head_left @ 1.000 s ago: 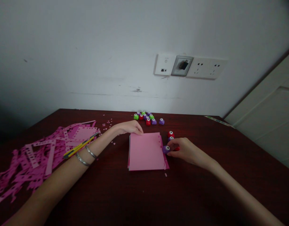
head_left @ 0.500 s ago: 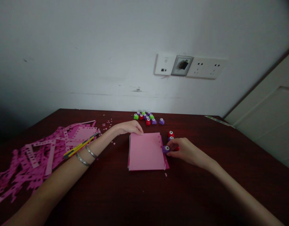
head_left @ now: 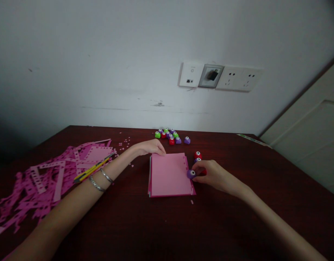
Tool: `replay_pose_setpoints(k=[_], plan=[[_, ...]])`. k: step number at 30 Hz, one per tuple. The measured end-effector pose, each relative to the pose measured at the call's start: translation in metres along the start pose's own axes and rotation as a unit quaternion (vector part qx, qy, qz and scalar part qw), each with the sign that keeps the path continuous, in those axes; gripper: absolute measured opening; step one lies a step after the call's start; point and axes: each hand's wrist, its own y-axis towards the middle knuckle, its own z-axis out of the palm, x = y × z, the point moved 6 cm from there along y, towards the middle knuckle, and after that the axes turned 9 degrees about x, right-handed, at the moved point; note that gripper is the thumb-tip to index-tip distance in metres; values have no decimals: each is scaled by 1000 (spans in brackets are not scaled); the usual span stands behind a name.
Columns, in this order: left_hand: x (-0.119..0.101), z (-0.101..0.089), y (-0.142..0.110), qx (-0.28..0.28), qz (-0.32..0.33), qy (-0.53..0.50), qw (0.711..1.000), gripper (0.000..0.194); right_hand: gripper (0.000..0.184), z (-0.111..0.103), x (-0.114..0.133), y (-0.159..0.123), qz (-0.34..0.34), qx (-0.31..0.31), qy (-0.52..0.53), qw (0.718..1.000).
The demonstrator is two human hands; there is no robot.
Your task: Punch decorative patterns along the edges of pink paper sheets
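A stack of square pink paper [head_left: 169, 175] lies on the dark table, its sheets slightly out of line. My left hand [head_left: 153, 147] is closed on the paper's far edge near its left corner, and part of its fingers is hidden. At the paper's right edge, my right hand [head_left: 212, 174] grips a small purple paper punch [head_left: 191, 174] between thumb and fingers. Small punched marks run along that edge. Just beyond my right fingers stand a red punch [head_left: 197, 155] and another purple punch [head_left: 197, 160]; a further red one is mostly hidden by the hand.
Several green, red and purple punches [head_left: 171, 141] cluster near the wall. Pink punched paper strips [head_left: 47, 181] heap up on the left, with a yellow cutter [head_left: 93, 168] partly behind my left forearm. Paper bits [head_left: 125, 143] are scattered beyond it. Sockets [head_left: 234, 78] sit on the wall.
The top pink sheet has shifted slightly to the right, showing more of the sheets beneath. The purple punch has moved slightly towards me. My left hand stays in place.
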Motion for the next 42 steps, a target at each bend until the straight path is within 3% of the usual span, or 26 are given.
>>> replay_pose_setpoints(k=[4,7,9,11,12,16,20,37,42], plan=[[-3,0,2,-8,6,57,998,20,13,4,0,2,-12,9,5,1000],[-15,9,-2,-29,-16,205,978,25,15,7,-2,3,-10,12,-3,1000],[-30,17,-10,-102,-37,344,933,34,16,8,-2,4,-9,9,-14,1000],[-50,29,-23,-204,-52,448,869,48,17,8,-2,4,-12,3,-25,1000],[-56,41,-27,-204,-54,475,854,57,17,7,-1,4,-14,1,-28,1000],[-47,86,-29,-53,-129,458,878,96,20,7,-1,4,-19,3,-34,999],[-32,105,-22,26,-124,444,887,98,20,8,-1,5,-20,7,-32,999],[-25,107,-17,38,-103,478,872,97,21,11,-6,8,-34,11,-18,999],[-41,102,-20,18,-74,497,865,91,22,2,-5,4,-15,6,8,1000]])
